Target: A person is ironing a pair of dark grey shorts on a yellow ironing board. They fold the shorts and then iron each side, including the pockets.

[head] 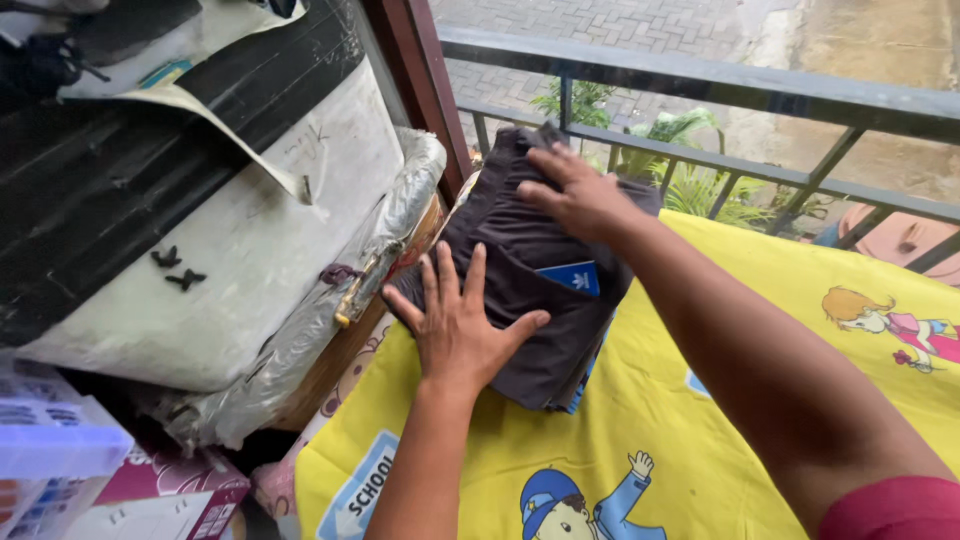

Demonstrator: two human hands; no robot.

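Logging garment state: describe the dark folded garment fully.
The dark folded garment is dark brown-grey soft cloth with a small blue label, folded flat atop a thin stack at the corner of the yellow cartoon-print cloth, near the railing. The left hand and right hand press flat on it.

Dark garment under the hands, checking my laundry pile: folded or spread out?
Folded: the dark garment is a compact, layered rectangle on the yellow cloth.
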